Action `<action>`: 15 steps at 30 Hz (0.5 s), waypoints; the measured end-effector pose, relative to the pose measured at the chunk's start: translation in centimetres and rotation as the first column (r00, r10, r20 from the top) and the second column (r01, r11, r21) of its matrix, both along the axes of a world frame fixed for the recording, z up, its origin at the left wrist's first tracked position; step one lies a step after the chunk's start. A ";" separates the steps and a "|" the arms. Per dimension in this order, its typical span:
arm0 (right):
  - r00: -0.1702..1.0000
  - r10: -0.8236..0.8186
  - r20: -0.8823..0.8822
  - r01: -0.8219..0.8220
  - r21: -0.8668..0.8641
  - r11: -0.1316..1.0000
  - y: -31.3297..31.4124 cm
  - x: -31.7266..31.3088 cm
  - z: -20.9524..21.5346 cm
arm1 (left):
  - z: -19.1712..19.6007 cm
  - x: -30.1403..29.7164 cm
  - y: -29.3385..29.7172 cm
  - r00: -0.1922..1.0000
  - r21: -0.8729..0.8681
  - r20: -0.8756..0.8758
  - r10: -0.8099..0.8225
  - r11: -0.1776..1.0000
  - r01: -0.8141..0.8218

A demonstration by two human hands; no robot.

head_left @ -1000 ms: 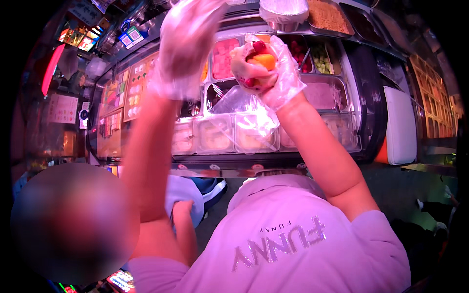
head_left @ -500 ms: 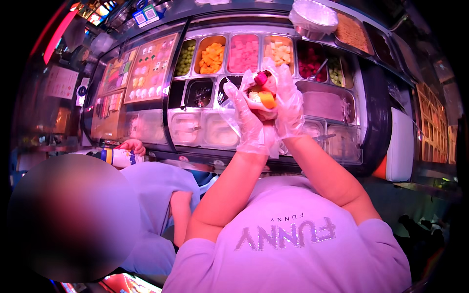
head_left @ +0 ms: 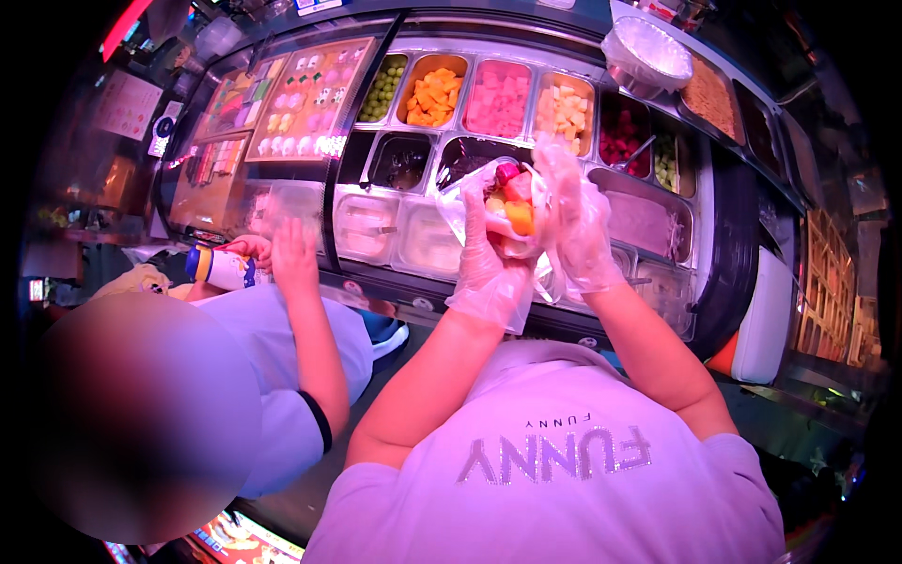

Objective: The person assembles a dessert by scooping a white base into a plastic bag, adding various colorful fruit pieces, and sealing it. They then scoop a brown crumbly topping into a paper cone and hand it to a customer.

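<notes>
Cradling fruit-filled cup (head_left: 508, 209), gloved hands (head_left: 536, 244)

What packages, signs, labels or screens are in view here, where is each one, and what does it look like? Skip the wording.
Picture menu board: upper left, beside the fruit trays; orange panel with rows of small pictures.
Paper sign: far left wall; pale tilted sheet.
Bottle: in the co-worker's hand, left of the counter; white body, blue cap, yellow band.
Clear bag: between the gloved left hand and right hand; holds red and orange fruit pieces.
</notes>
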State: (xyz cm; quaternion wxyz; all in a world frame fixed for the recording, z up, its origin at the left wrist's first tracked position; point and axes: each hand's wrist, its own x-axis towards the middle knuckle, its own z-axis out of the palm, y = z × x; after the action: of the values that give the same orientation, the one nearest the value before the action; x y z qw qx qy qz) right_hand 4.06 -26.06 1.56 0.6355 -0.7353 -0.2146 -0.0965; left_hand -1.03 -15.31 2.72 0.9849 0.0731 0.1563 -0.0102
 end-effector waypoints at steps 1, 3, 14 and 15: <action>0.993 0.008 0.122 0.008 -0.135 0.991 -0.4 0.1 0.4 | -0.1 -0.1 0.2 0.999 -0.001 0.033 -0.003 1.000 0.003; 0.928 0.039 0.372 0.103 -0.355 0.929 -1.4 -0.1 0.9 | -0.5 -0.4 0.8 0.995 -0.002 0.099 -0.011 1.000 0.011; 0.725 0.090 0.683 0.342 -0.470 0.814 1.6 -0.1 4.4 | -1.4 -0.6 0.2 0.950 0.098 0.304 -0.077 0.994 0.050; 0.699 0.101 0.708 0.381 -0.488 0.785 1.8 0.1 4.4 | -2.2 -0.4 0.2 0.932 0.095 0.355 -0.074 0.995 0.042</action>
State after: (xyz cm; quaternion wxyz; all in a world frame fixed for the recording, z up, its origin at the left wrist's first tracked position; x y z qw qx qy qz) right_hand 4.17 -24.25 5.97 0.2273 -0.8186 -0.3982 -0.3459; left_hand -1.48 -15.09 0.53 0.9921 0.1205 -0.0278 -0.0191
